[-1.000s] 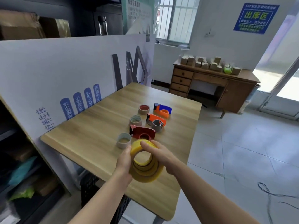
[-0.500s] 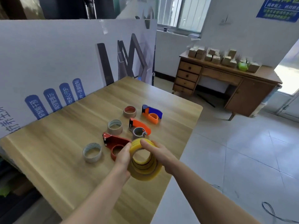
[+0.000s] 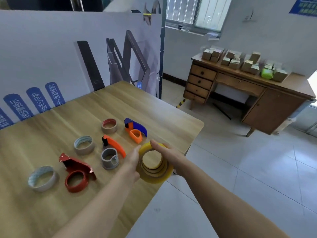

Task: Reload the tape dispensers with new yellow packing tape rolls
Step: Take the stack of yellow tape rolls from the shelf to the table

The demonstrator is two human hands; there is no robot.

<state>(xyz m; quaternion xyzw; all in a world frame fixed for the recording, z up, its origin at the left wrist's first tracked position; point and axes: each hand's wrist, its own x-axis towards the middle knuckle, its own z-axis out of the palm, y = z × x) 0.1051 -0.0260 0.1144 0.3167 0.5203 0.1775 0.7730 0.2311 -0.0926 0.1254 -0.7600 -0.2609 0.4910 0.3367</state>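
Your two hands have carried the stack of yellow packing tape rolls (image 3: 154, 178) farther along the table since a second ago. It has gone from beside the red dispenser to the near side of the blue one.

You hold the stack between both hands over the right edge of the light wooden table (image 3: 51, 127), its hollow centre facing up at you. I cannot tell whether it touches the top. Your left hand (image 3: 133, 160) grips its left side with the fingers curled under and out of sight. Your right hand (image 3: 169, 155) grips the right side, thumb laid flat over the far rim; its other fingers are hidden behind the rolls.

Just far of the stack lies the blue and orange plastic tape dispenser (image 3: 135, 129). To the left lies the orange plastic dispenser with a grey core (image 3: 111, 150). Nearer and farther left is the red metal dispenser (image 3: 76, 172).

Three empty brown cardboard tape cores stand in a slanting row on the left: one nearest (image 3: 42, 180), one in the middle (image 3: 84, 145), one farthest (image 3: 109, 125).

A white printed board (image 3: 42, 54) stands along the table's far left side. A brown wooden desk (image 3: 248, 88) across the room carries small cardboard boxes (image 3: 229, 59).
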